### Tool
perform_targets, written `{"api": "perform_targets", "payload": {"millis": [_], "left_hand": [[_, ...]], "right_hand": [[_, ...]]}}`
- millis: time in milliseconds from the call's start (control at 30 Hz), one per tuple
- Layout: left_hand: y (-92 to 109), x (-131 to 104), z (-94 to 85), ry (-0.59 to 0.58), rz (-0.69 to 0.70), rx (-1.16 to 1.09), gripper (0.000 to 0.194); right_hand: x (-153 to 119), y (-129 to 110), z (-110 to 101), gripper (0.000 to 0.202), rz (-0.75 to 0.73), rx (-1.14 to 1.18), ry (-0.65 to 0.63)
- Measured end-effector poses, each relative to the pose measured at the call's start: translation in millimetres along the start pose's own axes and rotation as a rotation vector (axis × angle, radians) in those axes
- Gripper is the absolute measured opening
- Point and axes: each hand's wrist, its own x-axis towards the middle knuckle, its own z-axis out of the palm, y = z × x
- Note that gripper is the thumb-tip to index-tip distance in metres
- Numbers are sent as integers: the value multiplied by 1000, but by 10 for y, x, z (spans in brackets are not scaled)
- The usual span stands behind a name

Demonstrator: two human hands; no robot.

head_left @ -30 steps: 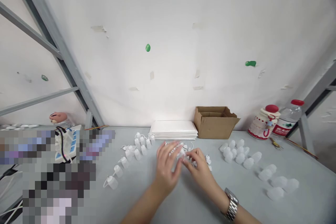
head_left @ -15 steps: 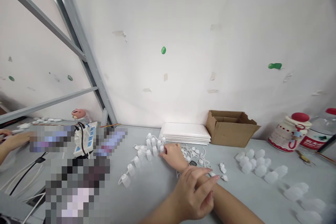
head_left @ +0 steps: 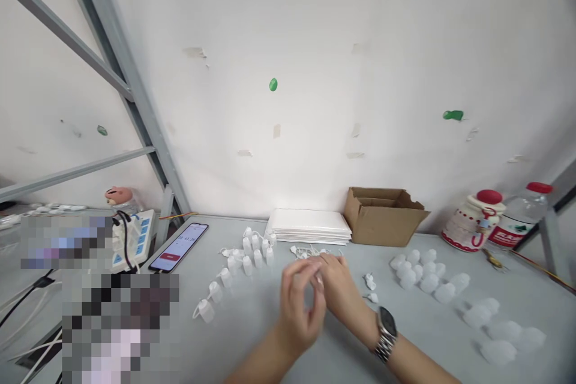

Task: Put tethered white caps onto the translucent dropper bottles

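My left hand (head_left: 300, 303) is raised over the table, its fingers curled and their tips close to the thumb. It touches or nearly touches my right hand (head_left: 338, 282); what it pinches, if anything, cannot be made out. A watch (head_left: 386, 336) is on my right wrist, and that hand's fingertips are hidden behind the left. To the left, small white dropper bottles (head_left: 247, 265) with looped caps stand in a cluster and a curved row. White caps with straps (head_left: 310, 251) lie behind my hands, and a few loose caps (head_left: 369, 281) are at their right.
Several translucent bottle bodies (head_left: 429, 283) lie on the right. Behind are a stack of white boards (head_left: 310, 227), a cardboard box (head_left: 387, 225), a decorated jar (head_left: 470, 225) and a red-capped bottle (head_left: 522, 216). A phone (head_left: 179, 247) and power strip (head_left: 144, 234) are at left.
My right hand has drawn back from the white bottles towards me. The left hand has left the right forearm, curled its fingers and come up beside the right hand. The view has shifted slightly.
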Motion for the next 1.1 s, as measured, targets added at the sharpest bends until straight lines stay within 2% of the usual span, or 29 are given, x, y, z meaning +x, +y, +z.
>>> {"api": "perform_targets", "payload": {"millis": [133,267,367,467,500,567,700,800,867,967,1033,1100], "left_hand": [[-37,64,34,75,-325,-107,29],[-2,77,78,-19,-503,-138,22],[26,47,110,-156,-554,-101,22],[6,23,140,-281,-565,-40,24],[-13,19,150,-318,-561,-12,25],[-62,10,168,-395,-545,55,26],[-119,-63,213,-597,-418,189,31],[-87,-175,272,-781,-224,252,35],[-57,-242,322,-842,-160,272,35],[-51,-286,388,-884,-172,294,28],[-77,-278,411,-889,-231,295,22],[-112,-255,413,-874,-302,287,17]], "right_hand": [[-547,319,-198,15,151,-33,60],[-1029,651,-410,20,355,42,150],[-1342,869,-647,33,587,42,341],[-1607,1027,-856,47,896,-102,634],[-1674,1067,-902,50,988,-165,667],[-1766,1135,-950,57,1102,-227,640],[-1817,1284,-901,61,1110,-196,514],[-1829,1409,-821,49,1076,-161,480],[-1830,1451,-785,42,1069,-153,470],[-1745,1376,-776,40,1028,-149,488],[-1593,1229,-790,43,964,-109,504],[-1364,1031,-807,47,833,4,482]]}}
